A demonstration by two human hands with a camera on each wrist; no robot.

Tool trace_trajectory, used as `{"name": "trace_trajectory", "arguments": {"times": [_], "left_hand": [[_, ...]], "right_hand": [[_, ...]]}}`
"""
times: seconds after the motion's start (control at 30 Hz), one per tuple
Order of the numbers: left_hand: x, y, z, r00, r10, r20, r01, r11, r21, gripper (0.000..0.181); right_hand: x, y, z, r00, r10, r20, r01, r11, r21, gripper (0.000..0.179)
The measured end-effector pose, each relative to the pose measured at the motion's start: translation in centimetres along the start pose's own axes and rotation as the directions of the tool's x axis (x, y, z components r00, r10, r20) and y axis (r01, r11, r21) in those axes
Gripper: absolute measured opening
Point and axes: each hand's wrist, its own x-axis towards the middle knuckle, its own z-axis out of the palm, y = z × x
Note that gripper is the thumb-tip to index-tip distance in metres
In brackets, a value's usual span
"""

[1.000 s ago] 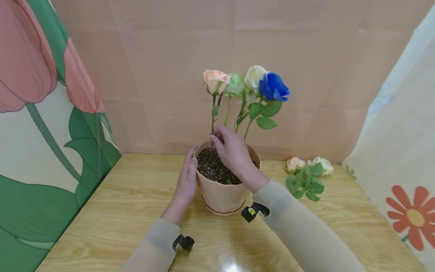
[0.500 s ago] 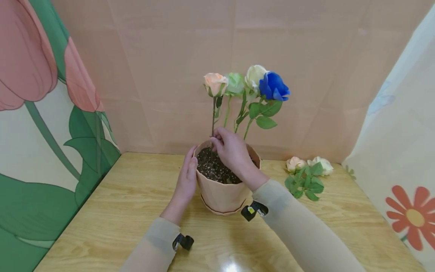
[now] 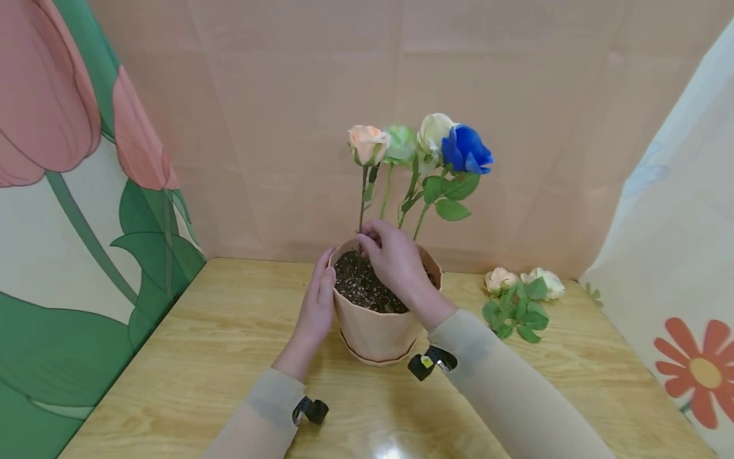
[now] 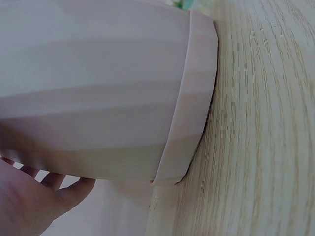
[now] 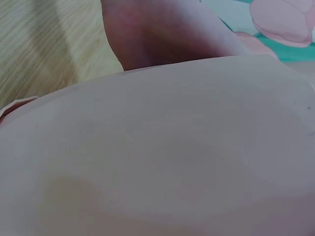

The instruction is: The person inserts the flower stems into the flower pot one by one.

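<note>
Evidently the pale pink backdrop [image 3: 298, 76] closes off the space behind the tabletop [image 3: 201, 370], on which the planter [image 3: 378, 335] sits upright in its saucer [image 3: 378, 360]. Dark soil [image 3: 369, 290] fills it to below the rim, presumably to keep stems standing. The left hand [image 3: 318, 296] lies along the planter's left side, fingers flat against the wall, probably to steady it. The right hand [image 3: 398, 261] reaches over the soil, its fingers pinching the stem of the peach rose [image 3: 367, 145] low down, likely for control near the soil. That hand hides the bases of the blue rose [image 3: 466, 150], cream rose [image 3: 434, 132] and pale green rose [image 3: 400, 145] beside it; the right wrist view is mostly blocked by the planter. Two loose roses [image 3: 547, 284] lie to the right, leaves [image 3: 518, 309] bunched towards the near edge.
</note>
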Motion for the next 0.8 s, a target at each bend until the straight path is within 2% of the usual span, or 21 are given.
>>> {"name": "trace_trajectory", "arguments": {"times": [0.5, 0.8], "left_hand": [[0.1, 0.1, 0.0, 1.000, -0.003, 0.006, 0.003, 1.000, 0.008, 0.055], [-0.1, 0.0, 0.1, 1.000, -0.007, -0.003, 0.007, 1.000, 0.010, 0.054]], "right_hand": [[0.0, 0.2, -0.1, 1.000, 0.019, -0.001, -0.019, 0.999, 0.030, 0.022], [-0.8, -0.2, -1.4, 0.998, 0.058, 0.013, -0.059, 0.990, 0.125, 0.029]]}}
